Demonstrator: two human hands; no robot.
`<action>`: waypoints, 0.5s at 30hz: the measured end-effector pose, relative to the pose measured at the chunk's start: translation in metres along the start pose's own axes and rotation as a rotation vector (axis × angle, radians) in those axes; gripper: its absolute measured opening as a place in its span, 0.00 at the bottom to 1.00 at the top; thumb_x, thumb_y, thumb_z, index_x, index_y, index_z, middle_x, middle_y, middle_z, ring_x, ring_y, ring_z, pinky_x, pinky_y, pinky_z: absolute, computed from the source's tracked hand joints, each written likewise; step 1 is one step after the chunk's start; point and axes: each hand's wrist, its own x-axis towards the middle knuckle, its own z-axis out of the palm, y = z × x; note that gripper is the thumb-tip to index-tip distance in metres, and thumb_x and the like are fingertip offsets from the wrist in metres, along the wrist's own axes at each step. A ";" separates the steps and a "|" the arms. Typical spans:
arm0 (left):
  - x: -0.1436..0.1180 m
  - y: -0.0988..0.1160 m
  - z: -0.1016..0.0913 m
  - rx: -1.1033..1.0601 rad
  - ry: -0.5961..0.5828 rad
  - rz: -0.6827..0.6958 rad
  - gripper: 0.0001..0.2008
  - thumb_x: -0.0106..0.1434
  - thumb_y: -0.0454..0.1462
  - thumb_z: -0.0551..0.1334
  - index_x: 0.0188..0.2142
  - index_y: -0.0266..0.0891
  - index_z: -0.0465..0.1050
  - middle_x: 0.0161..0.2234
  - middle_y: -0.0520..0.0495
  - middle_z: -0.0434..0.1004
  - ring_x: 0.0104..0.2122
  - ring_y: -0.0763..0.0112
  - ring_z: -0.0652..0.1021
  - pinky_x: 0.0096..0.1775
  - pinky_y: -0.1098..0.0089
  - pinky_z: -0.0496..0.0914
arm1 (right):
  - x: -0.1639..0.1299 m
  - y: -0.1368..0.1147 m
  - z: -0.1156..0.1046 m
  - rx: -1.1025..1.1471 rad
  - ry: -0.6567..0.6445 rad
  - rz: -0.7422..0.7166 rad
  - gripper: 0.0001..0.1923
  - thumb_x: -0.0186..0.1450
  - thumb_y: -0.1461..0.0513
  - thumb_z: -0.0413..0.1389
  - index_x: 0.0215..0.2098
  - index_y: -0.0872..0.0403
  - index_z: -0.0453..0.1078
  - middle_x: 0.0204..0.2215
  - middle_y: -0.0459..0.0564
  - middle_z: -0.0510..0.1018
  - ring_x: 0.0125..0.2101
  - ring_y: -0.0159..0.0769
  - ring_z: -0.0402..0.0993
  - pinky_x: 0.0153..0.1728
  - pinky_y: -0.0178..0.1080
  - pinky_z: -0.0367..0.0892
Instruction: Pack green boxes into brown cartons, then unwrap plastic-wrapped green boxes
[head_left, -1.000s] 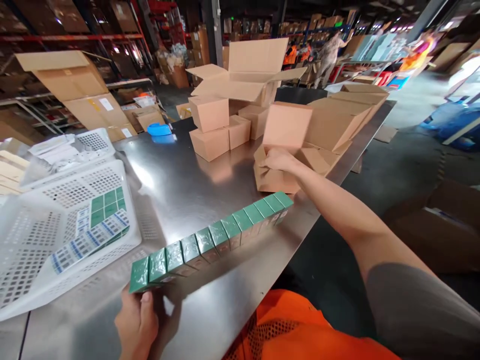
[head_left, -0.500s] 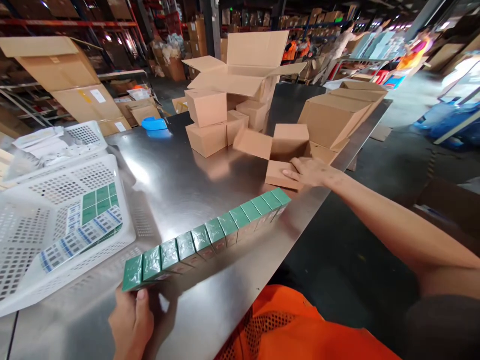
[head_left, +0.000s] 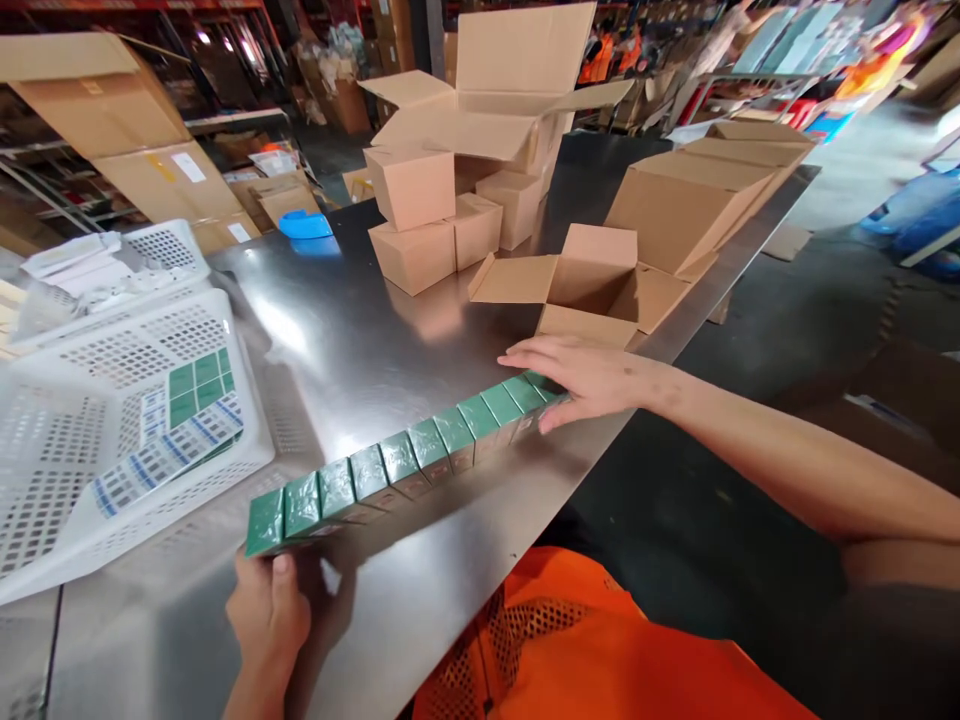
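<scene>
A row of small green boxes (head_left: 403, 462) in shiny wrap stands side by side on the steel table. My left hand (head_left: 268, 612) is at the near left end of the row, thumb and curled fingers against the end box; some fingertips are hidden beneath it. Over the far right end reaches my right hand (head_left: 581, 378), its fingers stretched out on the far side and its thumb apart on the near side. It covers the last boxes in part. Just beyond it sits an open cardboard box (head_left: 598, 262) with its flaps folded out.
On the left, a white perforated basket (head_left: 251, 400) holds more green boxes and label sheets (head_left: 169, 450). Closed cartons (head_left: 411, 188) are stacked at the back before a large open carton (head_left: 525, 45). A blue tape dispenser-like object (head_left: 304, 225) lies near the far edge. Flattened cardboard (head_left: 682, 205) stands right.
My right hand has left the open cardboard box's flap and moved left and down to the far end of the green row. My left hand stays at the near end.
</scene>
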 end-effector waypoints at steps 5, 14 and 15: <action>-0.007 0.011 -0.003 -0.052 0.030 -0.027 0.21 0.71 0.47 0.45 0.53 0.37 0.64 0.43 0.36 0.79 0.42 0.46 0.80 0.43 0.52 0.74 | 0.012 0.007 0.024 -0.044 -0.087 -0.019 0.49 0.66 0.31 0.48 0.71 0.54 0.55 0.54 0.62 0.75 0.50 0.54 0.75 0.47 0.52 0.70; -0.006 0.010 0.001 -0.063 0.034 -0.032 0.25 0.71 0.51 0.41 0.52 0.37 0.65 0.43 0.34 0.80 0.40 0.45 0.81 0.42 0.51 0.74 | 0.011 -0.002 0.027 -0.165 -0.070 0.047 0.42 0.70 0.33 0.36 0.66 0.51 0.64 0.43 0.57 0.80 0.41 0.49 0.78 0.39 0.46 0.70; -0.005 0.007 0.002 -0.051 0.038 -0.038 0.24 0.71 0.50 0.42 0.51 0.38 0.65 0.42 0.34 0.80 0.39 0.45 0.81 0.42 0.51 0.74 | 0.008 -0.003 0.023 -0.159 -0.061 0.050 0.42 0.70 0.33 0.36 0.66 0.51 0.64 0.44 0.57 0.80 0.41 0.49 0.78 0.40 0.46 0.71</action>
